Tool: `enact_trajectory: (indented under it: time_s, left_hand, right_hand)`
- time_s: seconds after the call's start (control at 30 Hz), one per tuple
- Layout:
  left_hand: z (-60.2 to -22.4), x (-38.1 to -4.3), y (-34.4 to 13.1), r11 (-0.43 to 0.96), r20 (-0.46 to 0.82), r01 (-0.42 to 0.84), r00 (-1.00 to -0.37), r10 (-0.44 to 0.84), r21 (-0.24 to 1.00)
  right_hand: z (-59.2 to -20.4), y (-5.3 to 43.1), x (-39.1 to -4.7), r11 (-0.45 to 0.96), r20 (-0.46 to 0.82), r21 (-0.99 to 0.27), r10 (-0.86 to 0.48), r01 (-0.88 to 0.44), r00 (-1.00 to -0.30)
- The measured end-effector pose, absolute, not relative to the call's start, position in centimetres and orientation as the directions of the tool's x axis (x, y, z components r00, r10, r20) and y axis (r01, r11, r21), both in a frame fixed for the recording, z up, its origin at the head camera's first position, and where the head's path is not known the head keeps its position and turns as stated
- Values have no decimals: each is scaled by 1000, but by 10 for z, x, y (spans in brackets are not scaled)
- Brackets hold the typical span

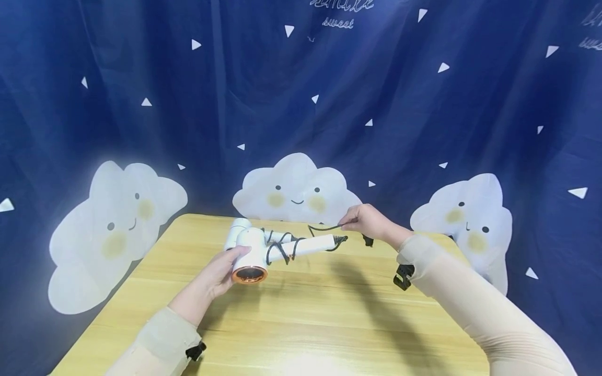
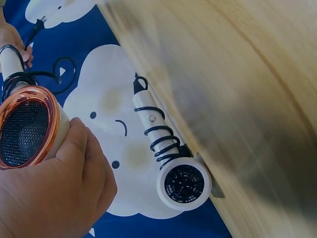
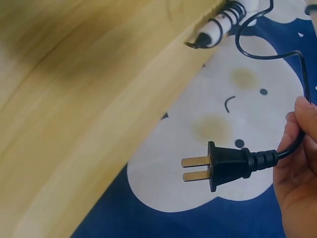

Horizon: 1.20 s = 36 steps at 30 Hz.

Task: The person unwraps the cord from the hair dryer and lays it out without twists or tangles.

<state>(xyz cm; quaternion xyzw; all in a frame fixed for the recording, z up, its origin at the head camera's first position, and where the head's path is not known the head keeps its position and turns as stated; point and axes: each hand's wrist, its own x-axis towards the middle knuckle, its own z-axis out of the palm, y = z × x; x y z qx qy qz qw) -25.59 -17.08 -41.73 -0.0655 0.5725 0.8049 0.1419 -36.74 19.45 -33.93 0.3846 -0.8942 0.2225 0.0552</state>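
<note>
A white hair dryer (image 1: 252,243) with a copper-coloured front rim is held by its round head in my left hand (image 1: 220,272). Its handle points right and has black cord (image 1: 279,253) wound loosely around it. My right hand (image 1: 368,221) pinches a free length of that cord between thumb and fingers. Just past those fingers hangs a black two-pin plug (image 3: 230,163), its flat prongs pointing left in the right wrist view. Behind the held dryer, a second white hair dryer (image 2: 157,130) lies near the table's far edge, with black cord coiled around its handle.
The light wooden table (image 1: 329,318) stretches beneath both hands. Behind it hangs a dark blue curtain (image 1: 301,68) with white triangles and smiling clouds. Black straps with small mounts (image 1: 403,277) sit on both wrists.
</note>
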Motion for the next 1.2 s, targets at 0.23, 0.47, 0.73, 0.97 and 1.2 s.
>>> enact_trajectory:
  time_s: [0.23,0.47,0.73,0.97,1.2]
  left_hand:
    - [-417,-256,-173,-316,-260,-300,-952,162,900]
    - [-417,-255,-176,-333,-260,-298,-953,156,895]
    - [-414,-254,-180,-347,-271,-308,-950,153,886]
    - [-414,-254,-180,-346,-272,-311,-949,159,885]
    - [-415,-254,-183,-351,-275,-314,-948,158,882]
  right_hand:
    - [-352,191,-360,582,265,-339,-695,-740,-668]
    - [-364,189,-353,595,202,-346,-708,-726,-677]
    - [-369,184,-339,541,188,-335,-764,-772,-617]
    - [-367,176,-324,535,137,-361,-779,-764,-611]
    - [-362,171,-312,493,153,-355,-807,-794,-570]
